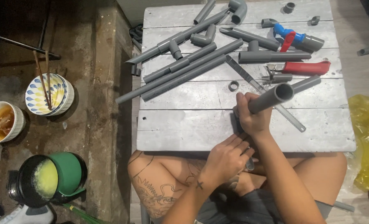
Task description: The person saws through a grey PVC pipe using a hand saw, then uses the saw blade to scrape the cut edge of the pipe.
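A grey plastic pipe (271,97), round and hollow, with its open end up toward the camera and a dark hole showing inside. Smooth and plain, tilted up off the low grey board table (184,132), near the table's front edge. Right hand (252,116) wrapped tight around the pipe's lower part, fingers curled shut on it. Left hand (226,159) just below, at the table's front edge, fingers bent and close together, touching the bottom of the pipe or something small there; cannot tell which, since the right hand hides it.

Just under the pipe, a long flat metal ruler (263,93) lying slanted on the boards. Beside it, a small grey ring (233,86). A bit further up, a pipe cutter with red handle (302,68). Above that, a blue valve with a red lever (292,38) joined to grey ends. Left of these, several long grey pipes (180,74) lying side by side in a slant, some with joints on them. Near the top, a curved grey elbow piece (238,9) and two little grey caps (289,7).

Bare crossed legs with tattoos (159,182) under the table's front edge. Far right, a crumpled yellow plastic bag (366,141). Far left on the dirty floor, a patterned bowl with chopsticks (47,93), a white cup of brown drink (2,121), and a black pot with a green lid (47,178).
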